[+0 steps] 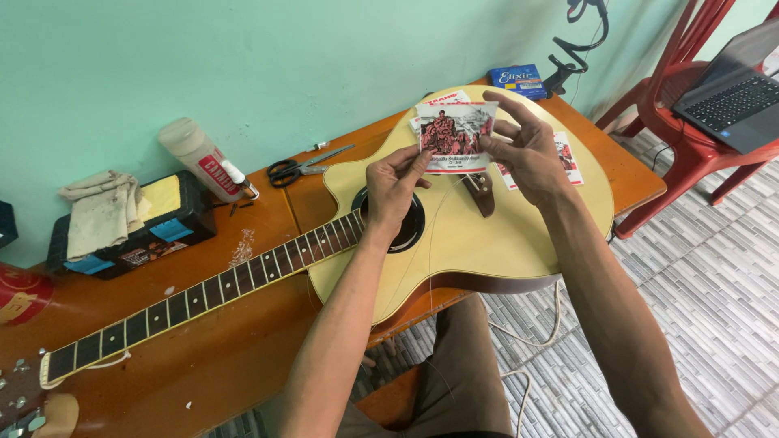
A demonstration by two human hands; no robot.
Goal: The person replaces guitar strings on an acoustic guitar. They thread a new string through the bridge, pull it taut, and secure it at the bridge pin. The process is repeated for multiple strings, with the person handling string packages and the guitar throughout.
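Both my hands hold up a small square paper packet (457,134) with a red-and-white picture, above a pale yellow acoustic guitar (503,235). My left hand (393,191) pinches the packet's lower left corner. My right hand (527,154) grips its right edge, fingers spread behind it. The guitar lies flat on an orange-brown wooden table (243,349), with its dark fretted neck (203,292) running toward the lower left. More similar packets (568,158) lie on the guitar body beneath my hands. A thin loose string crosses the guitar body.
Black-handled scissors (296,169), a white tube (203,162), a black case with a cloth (122,219) and a blue box (518,79) sit along the table by the green wall. A red plastic chair (690,105) carries a laptop (734,93) at right. Tiled floor lies below.
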